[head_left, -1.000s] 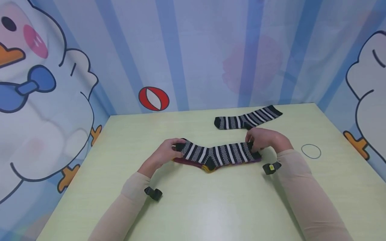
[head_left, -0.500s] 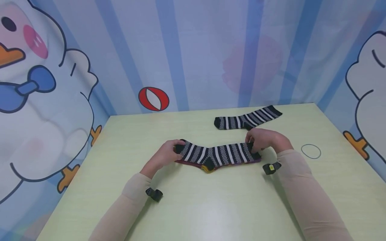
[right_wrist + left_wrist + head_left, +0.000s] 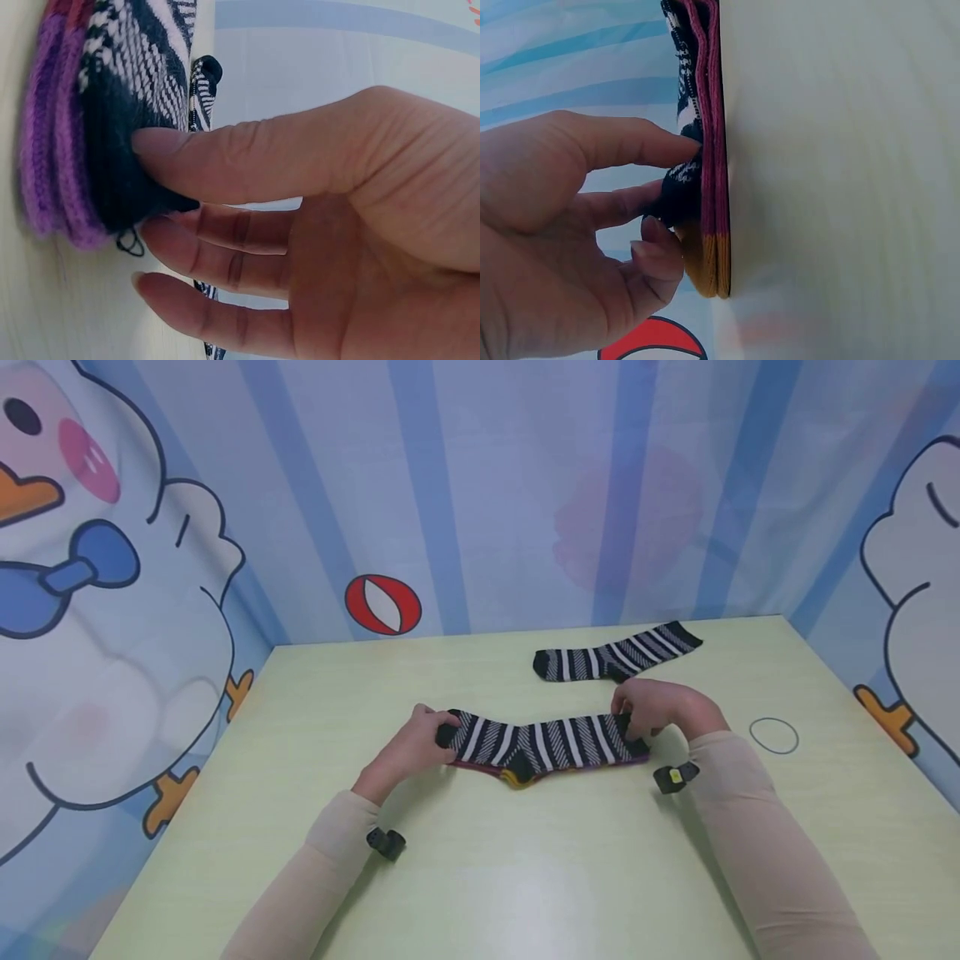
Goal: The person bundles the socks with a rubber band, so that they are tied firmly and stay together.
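Striped sock (image 3: pixel 557 745) (prob. light, floppy) is best held by ends: toe pinched at 9 o'clock, L hand (image 3: pixel 411 747); cuff at 3, R hand (image 3: pixel 660 703).

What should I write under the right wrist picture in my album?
The right hand pinches the end of a striped sock, with purple knit beside it.

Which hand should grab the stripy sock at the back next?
Probably the right hand: it's close to the back sock, while the left hand is farther away. Both hold the front sock now.
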